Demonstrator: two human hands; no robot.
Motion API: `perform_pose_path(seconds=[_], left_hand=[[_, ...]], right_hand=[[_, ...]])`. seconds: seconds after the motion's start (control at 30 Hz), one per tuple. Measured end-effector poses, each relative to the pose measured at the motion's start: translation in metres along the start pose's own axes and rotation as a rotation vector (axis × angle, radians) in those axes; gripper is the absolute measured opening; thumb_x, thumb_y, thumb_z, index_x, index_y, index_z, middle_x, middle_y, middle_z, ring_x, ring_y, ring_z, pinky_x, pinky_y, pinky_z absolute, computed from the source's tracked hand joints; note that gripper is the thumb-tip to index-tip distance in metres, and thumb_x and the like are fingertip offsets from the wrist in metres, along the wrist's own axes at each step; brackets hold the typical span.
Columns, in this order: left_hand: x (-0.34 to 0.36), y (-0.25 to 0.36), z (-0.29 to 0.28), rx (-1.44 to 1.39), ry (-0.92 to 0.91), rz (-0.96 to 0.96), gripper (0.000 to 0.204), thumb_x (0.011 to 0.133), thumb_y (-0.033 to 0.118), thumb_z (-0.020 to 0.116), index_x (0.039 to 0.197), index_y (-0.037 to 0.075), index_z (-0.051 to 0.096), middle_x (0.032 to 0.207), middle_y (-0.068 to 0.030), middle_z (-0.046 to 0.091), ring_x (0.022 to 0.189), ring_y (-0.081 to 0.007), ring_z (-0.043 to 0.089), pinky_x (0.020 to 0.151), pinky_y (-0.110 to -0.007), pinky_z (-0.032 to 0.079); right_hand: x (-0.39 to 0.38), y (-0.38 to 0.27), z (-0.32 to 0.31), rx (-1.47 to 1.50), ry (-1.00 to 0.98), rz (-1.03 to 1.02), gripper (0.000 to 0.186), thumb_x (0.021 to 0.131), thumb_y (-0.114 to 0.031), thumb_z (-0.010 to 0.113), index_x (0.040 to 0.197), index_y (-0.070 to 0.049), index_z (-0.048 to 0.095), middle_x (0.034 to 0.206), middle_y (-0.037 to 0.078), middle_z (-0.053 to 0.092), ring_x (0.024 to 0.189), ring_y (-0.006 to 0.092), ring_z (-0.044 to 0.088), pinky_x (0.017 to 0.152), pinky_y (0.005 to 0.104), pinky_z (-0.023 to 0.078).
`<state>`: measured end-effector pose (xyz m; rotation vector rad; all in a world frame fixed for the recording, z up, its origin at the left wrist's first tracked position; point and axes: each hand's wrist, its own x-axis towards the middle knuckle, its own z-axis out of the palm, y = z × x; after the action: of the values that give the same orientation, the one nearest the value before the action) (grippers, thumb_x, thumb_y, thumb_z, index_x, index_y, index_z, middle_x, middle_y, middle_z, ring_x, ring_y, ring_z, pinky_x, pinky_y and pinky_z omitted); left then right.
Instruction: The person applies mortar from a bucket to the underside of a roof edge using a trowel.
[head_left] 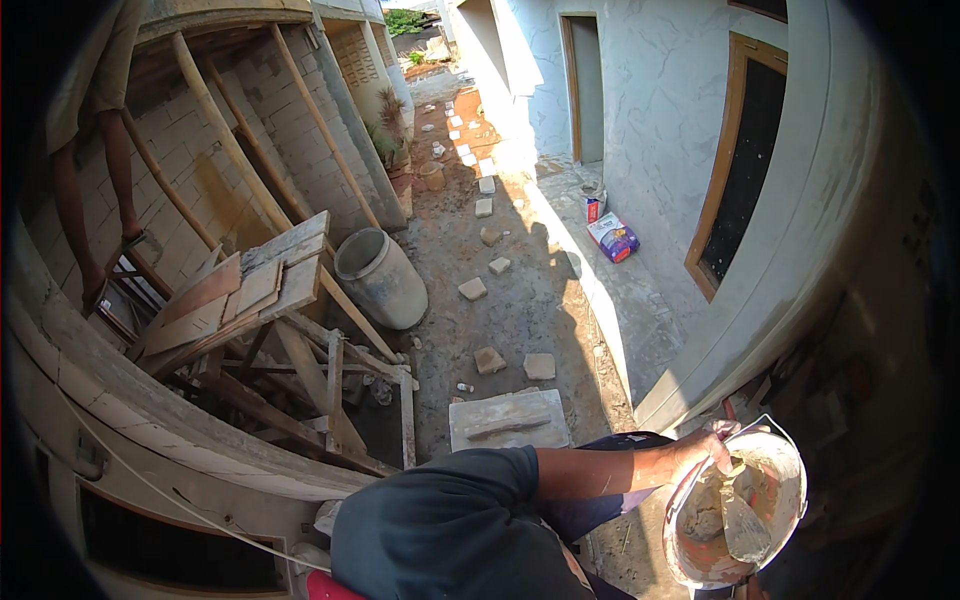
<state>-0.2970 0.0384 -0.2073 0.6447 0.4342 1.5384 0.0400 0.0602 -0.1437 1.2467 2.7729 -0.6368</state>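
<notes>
1 bucket [787, 480] sits at the lower right with its mouth turned up toward us, and the wearer's left hand [702, 452] is closed over its rim, probably to steady it; the forearm [600, 473] reaches across from a dark sleeve [490, 475]. We cannot tell whether the fingers also pin the trowel [745, 530], which lies inside, its flat blade caked with grey, seemingly left within easy reach. Of the right hand [755, 590] we see at most a brownish sliver below the bucket, too cut off to show what it grips. The bucket's inner wall is pale, streaked with reddish and grey crust.

Beyond the forearm, we find a pale rectangular slab [466, 424] lying flat, a rough grey strip across it. Squarish, rough-edged blocks [539, 366] form a loose line over the stained ground [445, 345], spaced perhaps as stepping places. A round concrete cylinder [390, 285] stands beside weathered boards [250, 290], which rest aslant on a timber trestle [336, 390].
</notes>
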Motion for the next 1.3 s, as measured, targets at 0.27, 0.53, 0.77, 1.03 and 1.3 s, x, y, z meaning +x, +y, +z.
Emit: perform_pose_path(seconds=[0.27, 0.53, 0.77, 1.03, 1.3], left_hand=[[-0.002, 0.003, 0.003, 0.017, 0.066, 0.003, 0.059, 0.055, -0.006, 0.058, 0.113, 0.0, 0.061, 0.106, -0.0069, 0.066, 0.093, -0.0148, 0.059, 0.081, -0.025, 0.046], [-0.002, 0.001, 0.004, -0.016, 0.034, -0.004, 0.061, 0.053, -0.003, 0.058, 0.115, 0.0, 0.061, 0.106, -0.0076, 0.065, 0.095, -0.0156, 0.059, 0.084, -0.025, 0.046], [0.0, -0.007, 0.001, -0.007, 0.031, -0.015, 0.065, 0.053, -0.003, 0.058, 0.118, -0.001, 0.06, 0.109, -0.008, 0.065, 0.1, -0.0161, 0.057, 0.089, -0.025, 0.043], [-0.007, -0.004, 0.01, 0.028, 0.001, 0.051, 0.067, 0.053, -0.005, 0.059, 0.119, -0.001, 0.059, 0.115, -0.0082, 0.064, 0.107, -0.0162, 0.055, 0.095, -0.025, 0.039], [0.0, -0.006, -0.002, 0.011, 0.028, -0.105, 0.071, 0.058, -0.005, 0.06, 0.129, -0.001, 0.053, 0.116, -0.0105, 0.062, 0.103, -0.0195, 0.057, 0.092, -0.031, 0.045]], right_hand=[[-0.002, -0.004, -0.001, -0.011, 0.001, 0.001, 0.039, 0.09, -0.021, 0.061, 0.124, -0.002, 0.057, 0.106, 0.027, 0.062, 0.092, 0.0451, 0.059, 0.078, 0.0469, 0.049], [-0.003, -0.004, -0.001, -0.011, 0.001, -0.006, 0.04, 0.09, -0.022, 0.06, 0.125, -0.002, 0.057, 0.106, 0.028, 0.062, 0.091, 0.0451, 0.059, 0.078, 0.047, 0.049], [-0.002, -0.007, 0.002, -0.014, -0.005, 0.001, 0.04, 0.09, -0.023, 0.06, 0.125, -0.003, 0.057, 0.106, 0.028, 0.062, 0.091, 0.0452, 0.059, 0.078, 0.0471, 0.049], [-0.004, -0.008, 0.0, -0.02, -0.01, -0.002, 0.04, 0.09, -0.024, 0.06, 0.125, -0.003, 0.057, 0.106, 0.028, 0.062, 0.091, 0.0452, 0.059, 0.078, 0.0471, 0.049], [-0.004, -0.009, -0.005, -0.042, -0.032, -0.011, 0.041, 0.09, -0.025, 0.06, 0.125, -0.004, 0.057, 0.106, 0.028, 0.062, 0.091, 0.0453, 0.059, 0.078, 0.0472, 0.049]])
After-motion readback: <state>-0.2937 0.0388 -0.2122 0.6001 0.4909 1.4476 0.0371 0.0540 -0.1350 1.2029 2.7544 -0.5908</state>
